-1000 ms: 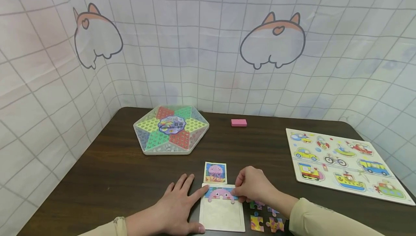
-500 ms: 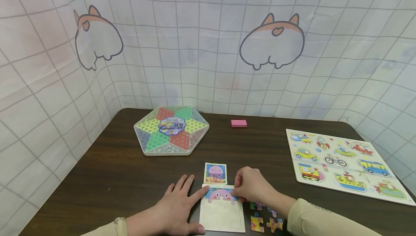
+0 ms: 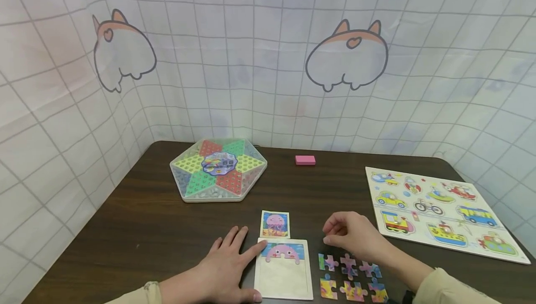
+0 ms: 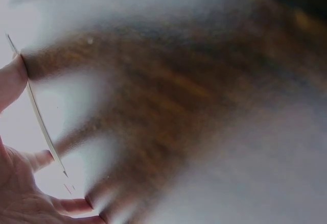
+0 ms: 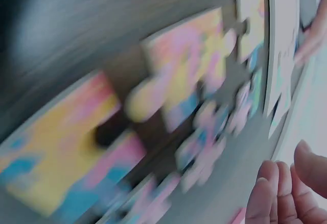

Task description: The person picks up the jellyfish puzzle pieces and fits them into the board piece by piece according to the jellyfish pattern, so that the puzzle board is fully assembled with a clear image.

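Down at the table (image 3: 146,239), the left hand (image 3: 228,269) lay spread wide, its grip closed around nothing, the index fingertip resting on the top left corner of the puzzle tray (image 3: 284,280) and the thumb tip right by the lower left edge. Over on the other side, the right hand (image 3: 356,236) hung just beyond the loose jigsaw pieces (image 3: 348,262), fingers gently curled, thumb apart from them, and there it was: a grip with nothing in it! Six of those pieces sat in two rows to the right of the tray, well spaced. Inside the tray, the pink jellyfish section (image 3: 282,251) filled the top strip, bare board below. The jellyfish card (image 3: 275,226) lay at the tray's far edge, while the Chinese checkers set (image 3: 218,169), pink block (image 3: 305,160) and vehicle peg board (image 3: 439,222) sat farther off.
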Action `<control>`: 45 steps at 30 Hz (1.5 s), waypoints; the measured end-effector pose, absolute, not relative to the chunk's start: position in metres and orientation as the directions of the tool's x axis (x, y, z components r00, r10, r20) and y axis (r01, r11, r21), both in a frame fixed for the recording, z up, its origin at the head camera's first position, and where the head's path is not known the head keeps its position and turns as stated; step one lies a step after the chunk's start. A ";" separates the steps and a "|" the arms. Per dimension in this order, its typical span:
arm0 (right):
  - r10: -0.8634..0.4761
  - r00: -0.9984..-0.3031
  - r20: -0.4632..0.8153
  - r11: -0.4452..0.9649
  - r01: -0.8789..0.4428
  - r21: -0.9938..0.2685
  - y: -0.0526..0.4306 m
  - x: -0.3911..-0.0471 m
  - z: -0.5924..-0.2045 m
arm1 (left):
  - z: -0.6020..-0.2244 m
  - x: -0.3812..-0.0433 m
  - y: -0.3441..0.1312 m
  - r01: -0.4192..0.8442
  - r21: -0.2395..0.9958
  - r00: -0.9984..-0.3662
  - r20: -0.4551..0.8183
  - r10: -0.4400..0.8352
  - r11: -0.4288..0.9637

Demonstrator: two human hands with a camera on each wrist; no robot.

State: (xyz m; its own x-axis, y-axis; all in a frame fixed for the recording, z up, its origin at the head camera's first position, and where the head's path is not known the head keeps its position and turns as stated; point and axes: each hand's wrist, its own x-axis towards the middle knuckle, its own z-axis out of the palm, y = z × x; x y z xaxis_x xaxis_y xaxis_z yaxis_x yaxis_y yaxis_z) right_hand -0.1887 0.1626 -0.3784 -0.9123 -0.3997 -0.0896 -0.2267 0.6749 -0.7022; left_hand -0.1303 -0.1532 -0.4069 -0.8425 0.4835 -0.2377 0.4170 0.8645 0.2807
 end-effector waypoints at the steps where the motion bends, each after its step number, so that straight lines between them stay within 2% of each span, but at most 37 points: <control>1: -0.392 -0.916 -0.086 0.678 -0.225 -0.700 0.169 -0.189 -0.379 | -0.407 -0.130 -0.154 0.416 0.283 -0.843 -0.237 0.484 0.864; 4: -0.386 -0.919 -0.085 0.675 -0.218 -0.705 0.185 -0.189 -0.381 | -0.406 -0.130 -0.156 0.415 0.288 -0.843 -0.235 0.484 0.863; 8: -0.452 -0.888 -0.084 0.660 -0.269 -0.702 0.192 -0.188 -0.388 | -0.406 -0.129 -0.158 0.415 0.294 -0.843 -0.230 0.485 0.861; 11: -0.494 -0.865 -0.085 0.678 -0.323 -0.661 0.187 -0.187 -0.392 | -0.406 -0.128 -0.158 0.416 0.295 -0.843 -0.230 0.486 0.861; 17: -0.490 -0.863 -0.124 0.741 -0.337 -0.581 0.175 -0.184 -0.395 | -0.406 -0.129 -0.157 0.409 0.294 -0.844 -0.239 0.481 0.864; 29: -0.540 -0.841 -0.040 0.748 -0.458 -0.480 0.173 -0.181 -0.401 | -0.406 -0.130 -0.155 0.410 0.287 -0.843 -0.244 0.480 0.866; 37: -0.535 -0.845 -0.021 0.740 -0.457 -0.493 0.169 -0.176 -0.399 | -0.406 -0.130 -0.154 0.413 0.274 -0.844 -0.243 0.478 0.868; 45: -0.524 -0.847 -0.093 0.653 -0.329 -0.682 0.169 -0.174 -0.399 | -0.406 -0.130 -0.153 0.419 0.283 -0.842 -0.235 0.486 0.863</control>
